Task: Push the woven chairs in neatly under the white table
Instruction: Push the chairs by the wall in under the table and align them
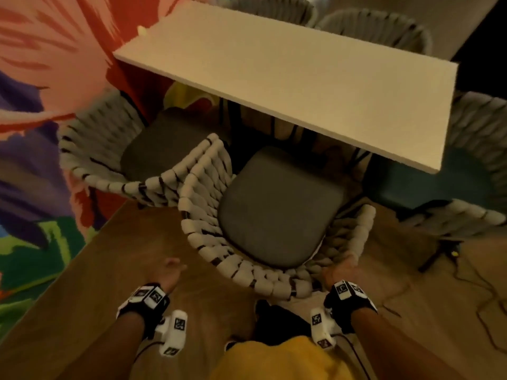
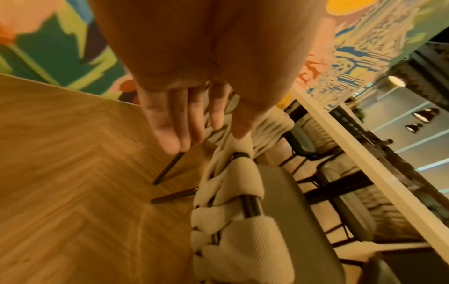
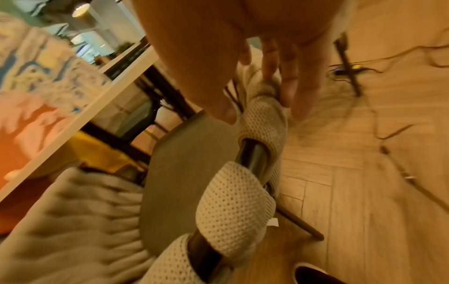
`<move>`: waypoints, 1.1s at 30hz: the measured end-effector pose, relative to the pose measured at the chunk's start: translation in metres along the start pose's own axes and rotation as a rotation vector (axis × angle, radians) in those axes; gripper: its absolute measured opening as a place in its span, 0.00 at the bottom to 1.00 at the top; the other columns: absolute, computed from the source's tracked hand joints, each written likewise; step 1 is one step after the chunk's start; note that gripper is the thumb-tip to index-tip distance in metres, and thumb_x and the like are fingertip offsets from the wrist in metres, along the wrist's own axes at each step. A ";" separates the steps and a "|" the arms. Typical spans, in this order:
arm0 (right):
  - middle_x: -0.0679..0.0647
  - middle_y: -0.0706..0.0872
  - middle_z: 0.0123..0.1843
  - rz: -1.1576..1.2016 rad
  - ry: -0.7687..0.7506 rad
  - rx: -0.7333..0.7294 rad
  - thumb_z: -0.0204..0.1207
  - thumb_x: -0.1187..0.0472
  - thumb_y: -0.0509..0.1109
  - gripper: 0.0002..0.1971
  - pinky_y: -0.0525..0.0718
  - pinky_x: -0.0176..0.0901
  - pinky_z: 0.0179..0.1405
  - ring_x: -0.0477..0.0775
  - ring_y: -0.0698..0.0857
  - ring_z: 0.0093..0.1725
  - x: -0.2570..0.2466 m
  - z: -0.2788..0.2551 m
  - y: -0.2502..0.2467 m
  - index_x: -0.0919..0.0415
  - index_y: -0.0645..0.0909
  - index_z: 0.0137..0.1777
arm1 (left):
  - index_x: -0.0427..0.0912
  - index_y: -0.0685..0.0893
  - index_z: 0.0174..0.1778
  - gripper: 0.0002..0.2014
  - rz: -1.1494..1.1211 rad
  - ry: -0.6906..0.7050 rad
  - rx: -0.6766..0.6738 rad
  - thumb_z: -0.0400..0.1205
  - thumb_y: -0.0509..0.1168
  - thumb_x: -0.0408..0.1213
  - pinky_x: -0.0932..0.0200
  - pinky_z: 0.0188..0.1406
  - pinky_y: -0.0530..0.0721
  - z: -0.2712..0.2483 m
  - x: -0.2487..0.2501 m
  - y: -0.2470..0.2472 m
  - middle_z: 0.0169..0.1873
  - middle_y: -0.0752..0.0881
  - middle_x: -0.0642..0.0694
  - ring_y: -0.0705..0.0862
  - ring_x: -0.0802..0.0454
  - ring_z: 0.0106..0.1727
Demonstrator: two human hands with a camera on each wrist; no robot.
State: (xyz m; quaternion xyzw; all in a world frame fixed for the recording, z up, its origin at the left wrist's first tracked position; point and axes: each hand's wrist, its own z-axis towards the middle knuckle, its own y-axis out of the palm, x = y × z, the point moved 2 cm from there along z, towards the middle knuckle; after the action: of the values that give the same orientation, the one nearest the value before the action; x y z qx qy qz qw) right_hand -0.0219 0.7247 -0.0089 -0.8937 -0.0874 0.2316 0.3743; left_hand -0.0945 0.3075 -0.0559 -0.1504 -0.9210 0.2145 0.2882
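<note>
The white table (image 1: 274, 78) stands ahead of me. A woven chair (image 1: 247, 272) with a grey cushion (image 1: 277, 212) is right in front, its seat partly under the table edge. My right hand (image 1: 343, 267) holds the right side of its back rim. In the right wrist view the hand (image 3: 267, 92) has its thumb inside the rope-wrapped rim (image 3: 233, 201) and its fingers outside. My left hand (image 1: 171, 270) hovers left of the rim, fingers straight and holding nothing. In the left wrist view its fingers (image 2: 194, 123) are beside the rim (image 2: 233, 201).
A second woven chair (image 1: 96, 149) stands to the left, touching the near one. Another (image 1: 477, 138) is at the table's right end, and more (image 1: 370, 26) on the far side. A colourful rug (image 1: 33, 187) lies left. Cables (image 1: 480, 292) trail on the wooden floor at right.
</note>
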 end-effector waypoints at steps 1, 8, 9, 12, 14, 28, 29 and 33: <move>0.63 0.83 0.64 0.066 0.068 0.018 0.69 0.60 0.77 0.30 0.83 0.48 0.50 0.67 0.83 0.59 0.000 -0.004 0.003 0.67 0.72 0.69 | 0.43 0.74 0.69 0.20 -0.006 0.020 0.001 0.81 0.68 0.39 0.41 0.63 0.80 0.007 0.019 0.000 0.67 0.79 0.32 0.80 0.33 0.65; 0.58 0.83 0.51 0.308 0.259 -0.012 0.52 0.42 0.76 0.33 0.89 0.54 0.39 0.63 0.86 0.45 0.043 0.054 0.065 0.60 0.75 0.55 | 0.39 0.72 0.73 0.24 -0.039 0.018 -0.055 0.81 0.67 0.35 0.40 0.55 0.84 0.047 0.079 0.016 0.68 0.79 0.35 0.80 0.33 0.63; 0.58 0.84 0.51 0.362 0.287 -0.027 0.48 0.41 0.76 0.38 0.88 0.50 0.32 0.61 0.86 0.42 0.054 0.069 0.076 0.60 0.76 0.58 | 0.36 0.74 0.70 0.21 -0.027 0.028 -0.058 0.81 0.66 0.33 0.43 0.50 0.85 0.054 0.083 0.019 0.64 0.81 0.34 0.82 0.34 0.58; 0.62 0.85 0.61 0.481 0.327 -0.050 0.56 0.46 0.80 0.39 0.87 0.48 0.37 0.60 0.86 0.49 0.077 0.096 0.098 0.61 0.77 0.68 | 0.34 0.75 0.67 0.18 0.030 0.062 -0.055 0.81 0.65 0.32 0.49 0.40 0.82 0.069 0.100 0.020 0.55 0.82 0.36 0.80 0.37 0.49; 0.63 0.83 0.64 0.470 0.358 -0.073 0.52 0.47 0.81 0.45 0.89 0.56 0.49 0.63 0.86 0.55 0.072 0.089 0.095 0.60 0.73 0.70 | 0.35 0.73 0.71 0.22 0.037 0.067 -0.074 0.81 0.66 0.33 0.42 0.46 0.85 0.081 0.110 0.017 0.61 0.82 0.34 0.82 0.34 0.53; 0.57 0.85 0.38 0.430 0.368 -0.008 0.63 0.68 0.83 0.13 0.81 0.44 0.30 0.56 0.84 0.35 0.017 0.027 0.012 0.61 0.82 0.43 | 0.38 0.74 0.73 0.21 0.096 -0.050 -0.231 0.82 0.66 0.32 0.41 0.37 0.87 0.103 0.117 0.031 0.65 0.80 0.29 0.82 0.25 0.59; 0.55 0.83 0.35 0.463 0.378 -0.018 0.65 0.70 0.81 0.12 0.78 0.42 0.26 0.55 0.82 0.33 0.019 0.029 0.008 0.61 0.80 0.40 | 0.36 0.75 0.72 0.21 0.083 -0.052 -0.240 0.82 0.66 0.31 0.39 0.41 0.86 0.101 0.117 0.036 0.65 0.80 0.29 0.81 0.25 0.61; 0.58 0.88 0.41 0.466 0.330 0.001 0.59 0.68 0.85 0.20 0.81 0.40 0.28 0.58 0.87 0.38 0.026 0.046 0.005 0.62 0.84 0.51 | 0.34 0.76 0.70 0.18 0.070 -0.057 -0.270 0.83 0.65 0.31 0.38 0.46 0.84 0.096 0.121 0.043 0.65 0.80 0.28 0.80 0.25 0.63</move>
State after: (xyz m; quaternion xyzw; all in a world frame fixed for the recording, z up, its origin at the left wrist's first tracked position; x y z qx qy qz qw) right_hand -0.0206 0.7589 -0.0493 -0.9150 0.1828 0.1628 0.3206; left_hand -0.2400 0.3639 -0.0914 -0.2136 -0.9436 0.1027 0.2312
